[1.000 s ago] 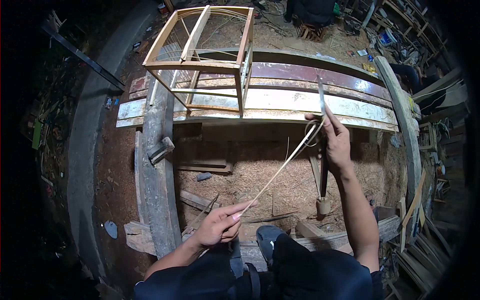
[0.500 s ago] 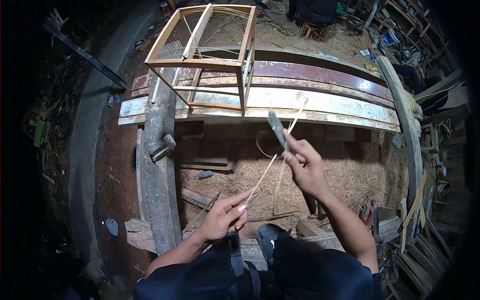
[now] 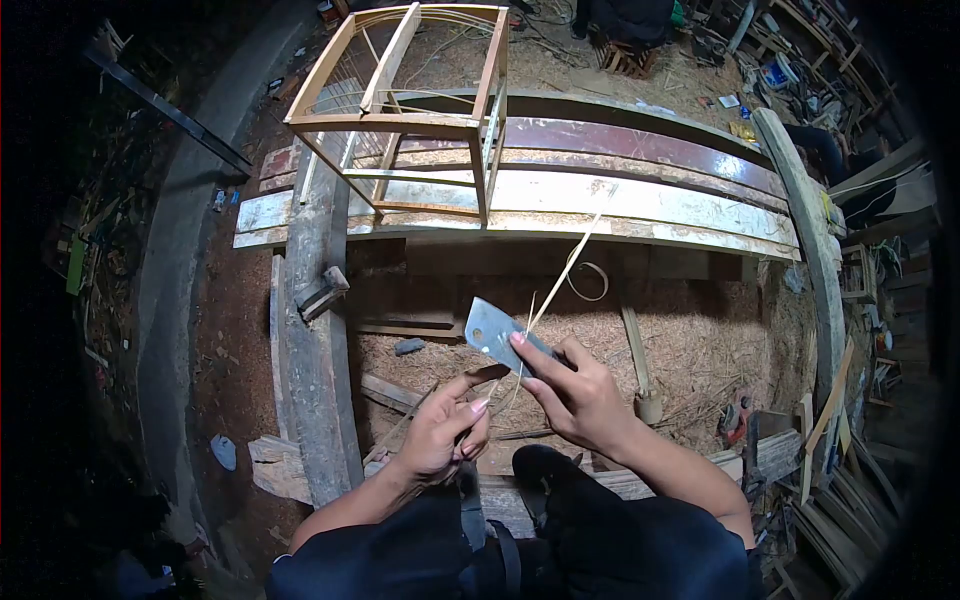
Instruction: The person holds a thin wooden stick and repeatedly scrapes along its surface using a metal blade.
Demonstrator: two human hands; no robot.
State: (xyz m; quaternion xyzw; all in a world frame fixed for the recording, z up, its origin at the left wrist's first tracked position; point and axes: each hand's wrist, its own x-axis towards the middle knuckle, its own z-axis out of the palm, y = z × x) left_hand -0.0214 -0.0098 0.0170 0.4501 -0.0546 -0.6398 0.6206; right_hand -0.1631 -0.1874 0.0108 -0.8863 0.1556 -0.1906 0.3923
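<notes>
Between the thumb and fingers of my left hand is the near end of a thin pale strip, which slants up and away to the right. My right hand grips a broad grey metal blade whose flat face shows, with the thumb on it. The blade lies against the strip, just beyond my left fingertips. A curled shaving hangs beside the strip. What the right palm covers is hidden.
A wooden frame stands on the long white board at the back left. A thick beam runs along the left, with a small block on it. Shavings cover the ground. A person sits at the top.
My right hand with the blade has come down and left along the strip, close to my left hand. The blade has turned so its flat face shows. My left hand has barely moved.
</notes>
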